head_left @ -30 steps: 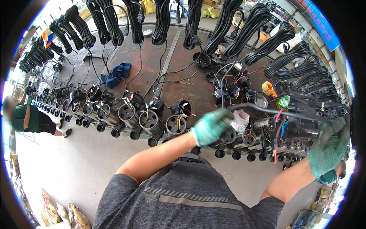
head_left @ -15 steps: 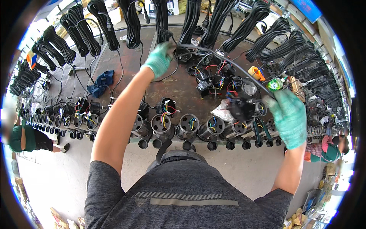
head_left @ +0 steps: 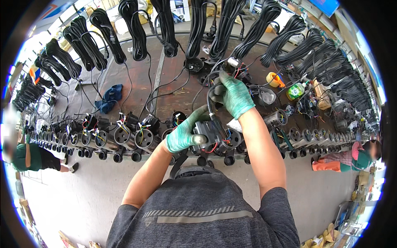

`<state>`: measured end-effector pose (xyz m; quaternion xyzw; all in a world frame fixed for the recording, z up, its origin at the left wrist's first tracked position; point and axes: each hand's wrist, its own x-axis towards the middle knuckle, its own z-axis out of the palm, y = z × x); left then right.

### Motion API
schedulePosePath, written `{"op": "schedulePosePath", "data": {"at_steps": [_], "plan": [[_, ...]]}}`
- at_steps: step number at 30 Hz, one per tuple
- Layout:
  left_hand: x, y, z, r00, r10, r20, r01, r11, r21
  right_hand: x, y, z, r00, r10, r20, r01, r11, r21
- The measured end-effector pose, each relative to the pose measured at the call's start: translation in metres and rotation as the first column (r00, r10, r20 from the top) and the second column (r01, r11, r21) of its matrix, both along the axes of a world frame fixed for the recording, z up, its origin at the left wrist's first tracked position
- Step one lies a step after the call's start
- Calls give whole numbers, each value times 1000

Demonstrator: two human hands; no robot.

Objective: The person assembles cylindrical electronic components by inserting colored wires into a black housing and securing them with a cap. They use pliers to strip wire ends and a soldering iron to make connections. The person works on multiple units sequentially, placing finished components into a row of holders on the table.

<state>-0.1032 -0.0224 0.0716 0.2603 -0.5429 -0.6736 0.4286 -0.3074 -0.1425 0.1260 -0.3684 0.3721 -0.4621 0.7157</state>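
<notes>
A long brown tabletop (head_left: 173,89) runs across the view, worn and stained. Along its near edge stands a row of black cylindrical motor housings (head_left: 124,138) with coloured wires showing in their open ends, set side by side from far left to far right. At the far edge lie coiled bundles of black cable (head_left: 136,29), their leads trailing toward the housings. A blue cloth (head_left: 109,97) lies left of middle; a yellow tape roll (head_left: 273,79) and a green bottle (head_left: 296,91) sit toward the right.

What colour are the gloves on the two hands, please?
Green, on both the left hand and the right hand; the head view shows them.
</notes>
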Motion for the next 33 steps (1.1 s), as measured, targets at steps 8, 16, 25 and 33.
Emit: {"op": "schedulePosePath", "data": {"at_steps": [8, 16, 25, 33], "plan": [[2, 13, -29, 774, 444, -450, -149, 820, 552, -9, 60, -34, 915, -71, -398, -121, 891, -438], [4, 14, -37, 745, 422, -516, -44, 804, 593, -14, 130, -63, 795, -123, -594, -164, 900, -405], [-3, 26, -12, 737, 499, -456, -199, 805, 559, -13, 149, -55, 932, 318, -172, -310, 948, 75], [68, 21, 28, 635, 552, -540, -212, 797, 566, -99, 155, -13, 966, -44, -255, 17, 994, -106]]}}
